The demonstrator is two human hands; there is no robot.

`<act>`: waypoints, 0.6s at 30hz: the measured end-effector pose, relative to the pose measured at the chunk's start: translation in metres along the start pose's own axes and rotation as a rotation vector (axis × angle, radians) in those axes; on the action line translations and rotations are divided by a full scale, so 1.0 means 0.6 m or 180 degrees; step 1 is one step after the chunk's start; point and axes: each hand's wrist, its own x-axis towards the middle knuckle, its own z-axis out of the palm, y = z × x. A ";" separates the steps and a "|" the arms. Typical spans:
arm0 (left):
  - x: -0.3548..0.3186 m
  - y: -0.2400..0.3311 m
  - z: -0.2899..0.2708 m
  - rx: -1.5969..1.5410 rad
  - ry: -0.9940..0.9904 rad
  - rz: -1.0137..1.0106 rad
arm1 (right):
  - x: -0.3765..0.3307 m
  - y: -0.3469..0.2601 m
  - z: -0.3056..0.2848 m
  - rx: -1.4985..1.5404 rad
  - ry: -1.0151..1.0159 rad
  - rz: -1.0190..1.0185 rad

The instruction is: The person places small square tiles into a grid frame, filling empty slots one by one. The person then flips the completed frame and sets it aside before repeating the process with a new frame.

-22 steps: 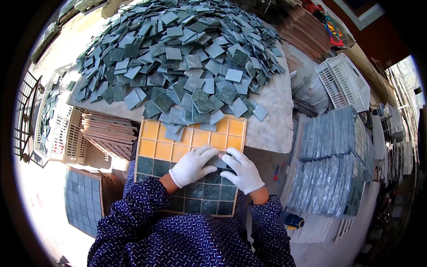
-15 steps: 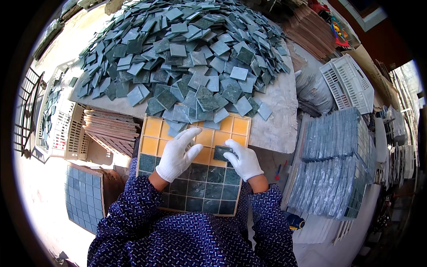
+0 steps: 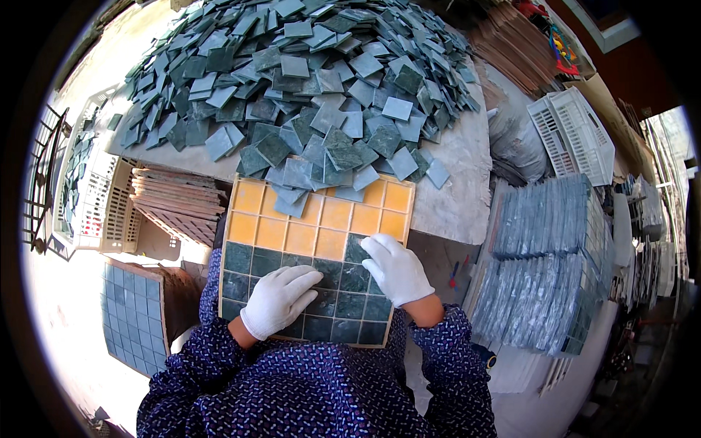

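Over the gridded tray point(image 3: 334, 217), our left hand point(image 3: 280, 301) lies, thumb spread. Our right hand point(image 3: 398, 271) touches a green tile point(image 3: 353, 250); pinch unclear.

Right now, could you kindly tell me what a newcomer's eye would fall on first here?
Probably the big heap of tiles spread over the table, at the top. Next comes the yellow grid below, its nearer rows filled with dark tiles, with the white-gloved left hand and right hand over them. Tile stacks stand off to the right.
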 end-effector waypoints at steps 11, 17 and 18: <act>-0.042 -0.007 -0.007 -0.0147 -0.0094 -0.0187 | -0.019 -0.050 0.015 -0.0277 -0.0575 0.0840; -0.039 0.006 -0.008 0.0169 0.0269 0.0062 | -0.002 -0.031 0.000 0.0518 -0.0953 0.0996; -0.035 0.017 -0.003 0.0107 0.0179 0.0215 | -0.003 -0.024 0.000 0.0905 -0.1036 0.1117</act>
